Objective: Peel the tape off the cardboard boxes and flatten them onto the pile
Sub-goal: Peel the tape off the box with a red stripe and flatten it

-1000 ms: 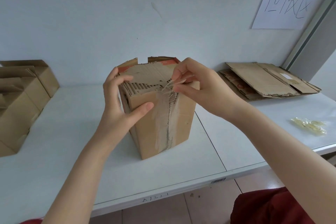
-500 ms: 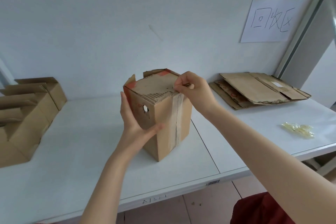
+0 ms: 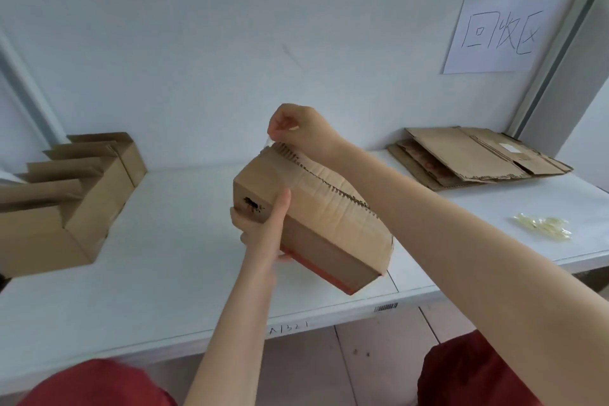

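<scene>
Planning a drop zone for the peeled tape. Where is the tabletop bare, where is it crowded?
Bare: the wide stretch of table between the unflattened boxes at far left and the held box; also the strip between the held box and the tape wad.
Crowded: back right corner under the flattened pile, and centre, where the left hand and right hand work.

Brown cardboard box (image 3: pixel 316 208) with an orange-red edge stripe; right of it, on the white counter (image 3: pixel 164 241), yellowish crumpled tape (image 3: pixel 543 227).
</scene>
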